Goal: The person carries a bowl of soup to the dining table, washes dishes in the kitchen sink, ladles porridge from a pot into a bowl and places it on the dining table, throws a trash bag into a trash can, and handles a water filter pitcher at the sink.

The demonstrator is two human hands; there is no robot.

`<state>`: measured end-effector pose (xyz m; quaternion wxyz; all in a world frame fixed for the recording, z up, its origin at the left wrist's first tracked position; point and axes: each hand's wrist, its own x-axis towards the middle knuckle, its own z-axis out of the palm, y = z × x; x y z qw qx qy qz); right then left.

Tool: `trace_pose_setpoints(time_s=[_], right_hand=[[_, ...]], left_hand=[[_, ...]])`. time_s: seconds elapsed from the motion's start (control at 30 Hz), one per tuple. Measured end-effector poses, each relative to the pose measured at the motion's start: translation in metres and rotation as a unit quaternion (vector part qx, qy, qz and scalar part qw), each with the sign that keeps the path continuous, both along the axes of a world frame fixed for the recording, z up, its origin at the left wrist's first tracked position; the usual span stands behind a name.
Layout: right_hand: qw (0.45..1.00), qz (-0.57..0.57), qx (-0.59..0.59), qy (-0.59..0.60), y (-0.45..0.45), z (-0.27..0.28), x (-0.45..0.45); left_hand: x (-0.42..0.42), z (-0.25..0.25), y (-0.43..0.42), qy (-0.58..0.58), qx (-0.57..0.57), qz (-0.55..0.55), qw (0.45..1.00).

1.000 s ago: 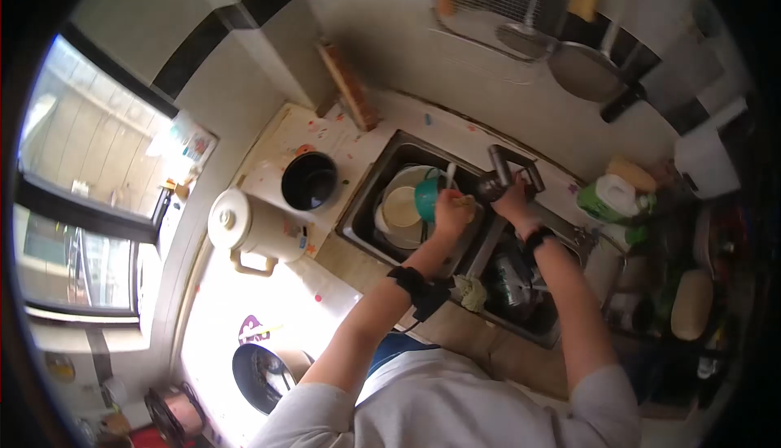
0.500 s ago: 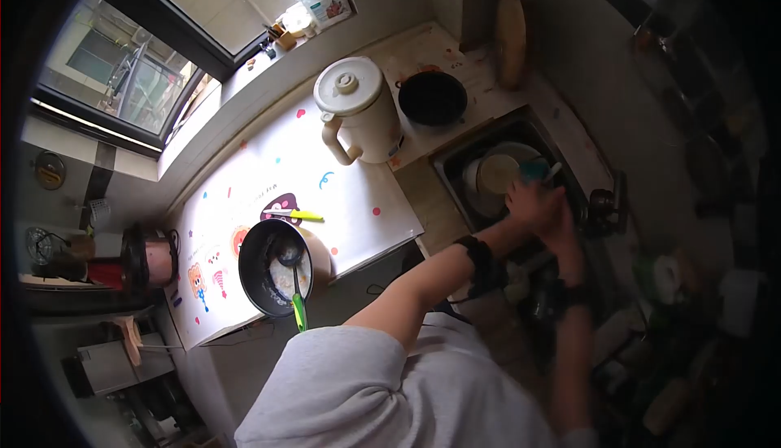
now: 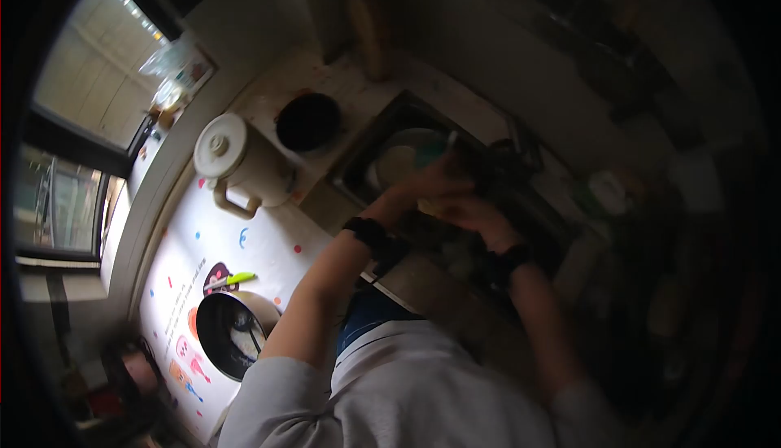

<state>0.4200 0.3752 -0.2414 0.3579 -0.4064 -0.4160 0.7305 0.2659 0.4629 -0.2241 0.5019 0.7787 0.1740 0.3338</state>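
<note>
Both hands are over the dark sink (image 3: 339, 173), close together and blurred in dim light. My left hand (image 3: 433, 183) reaches across the sink's near side, its fingers not clear. Beside it, my right hand (image 3: 478, 214) has curled fingers against a small yellowish thing (image 3: 431, 207), too blurred to name. Just beyond my left hand, a pale round bowl (image 3: 395, 163) lies in the sink. A teal item (image 3: 429, 152) rests at the bowl's right side. The faucet (image 3: 521, 148) stands to the right of my hands.
On the counter left of the sink stand a large cream jug (image 3: 252, 163) and a black pot (image 3: 308, 122). A saucepan (image 3: 213, 330) with a ladle inside sits near the counter edge, beside a green-handled knife (image 3: 236, 279). A window (image 3: 98, 82) is at far left.
My view has swung right, so the counter and sink appear further left. My hands have moved slightly apart and nearer, and the yellowish thing now shows between them.
</note>
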Motion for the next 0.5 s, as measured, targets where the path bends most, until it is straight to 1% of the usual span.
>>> trace_pose_setpoints(time_s=[0.07,0.13,0.17,0.2,0.23,0.27,0.3,0.33,0.43,0.47,0.5], right_hand=[[1.0,0.006,0.02,-0.004,0.005,-0.003,0.005],[0.996,0.012,0.075,0.056,0.01,0.036,-0.005],[0.994,-0.028,0.011,0.109,0.01,0.048,-0.008],[0.983,-0.066,-0.051,0.162,0.01,0.058,-0.009],[0.965,-0.102,-0.114,0.215,0.01,0.063,-0.009],[0.957,-0.099,-0.141,0.232,0.01,0.057,-0.009],[0.949,-0.097,-0.166,0.251,0.01,0.045,-0.008],[0.939,-0.094,-0.191,0.269,0.011,0.043,-0.007],[0.945,-0.073,-0.201,0.247,0.004,0.051,-0.004],[0.945,-0.084,-0.21,0.234,0.005,0.03,-0.002],[0.954,-0.039,-0.203,0.218,0.006,0.033,-0.001]], left_hand=[[-0.005,-0.003,0.007,0.019,0.085,-0.082,0.993],[-0.009,0.002,0.027,0.083,0.002,-0.208,0.975],[-0.01,0.007,0.028,0.124,0.121,-0.173,0.97],[-0.01,0.016,0.029,0.161,0.238,-0.133,0.949],[-0.008,0.028,0.027,0.195,0.35,-0.089,0.912],[-0.004,0.038,0.023,0.187,0.151,-0.038,0.97],[-0.001,0.052,0.014,0.173,-0.054,0.013,0.983],[0.003,0.063,0.005,0.154,-0.256,0.065,0.952],[0.015,0.077,-0.019,0.055,-0.258,0.07,0.962],[0.015,0.074,-0.02,0.069,-0.271,0.041,0.959],[0.014,0.068,-0.018,0.084,-0.285,0.012,0.955]])
